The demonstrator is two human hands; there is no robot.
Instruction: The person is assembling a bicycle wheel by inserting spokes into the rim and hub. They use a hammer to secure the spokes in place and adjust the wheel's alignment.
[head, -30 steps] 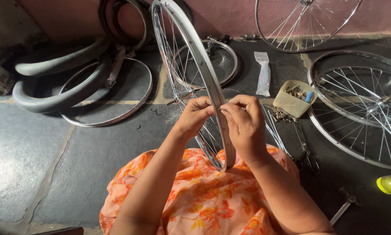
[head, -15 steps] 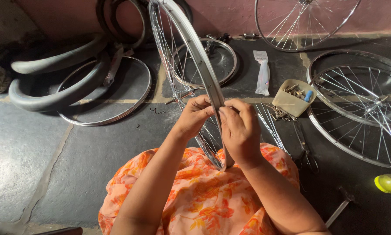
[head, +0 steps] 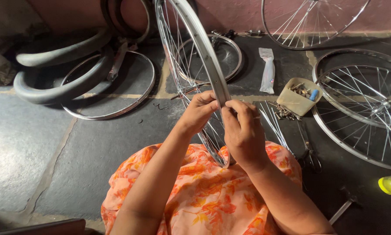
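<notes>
Lap: orange flowered cloth (head: 204, 196), nearest the camera; the wheel's lower edge rests against it, which steadies the wheel.
Wheel (head: 195, 48): upright, rim edge toward the person, so the rim channel faces both hands.
Left hand (head: 198, 113): left of the rim, fingers pinched on the rim's edge.
Right hand (head: 243, 130): right of the rim, fingers closed at the same spot, thumb toward the left hand; whether it holds a small part, I cannot tell.
Tray (head: 297, 98): right of the wheel, small parts within reach.
Spokes (head: 273, 124): loose on the floor between wheel and tray.
Tyres (head: 65, 69): far left of the wheel, out of the way.
</notes>
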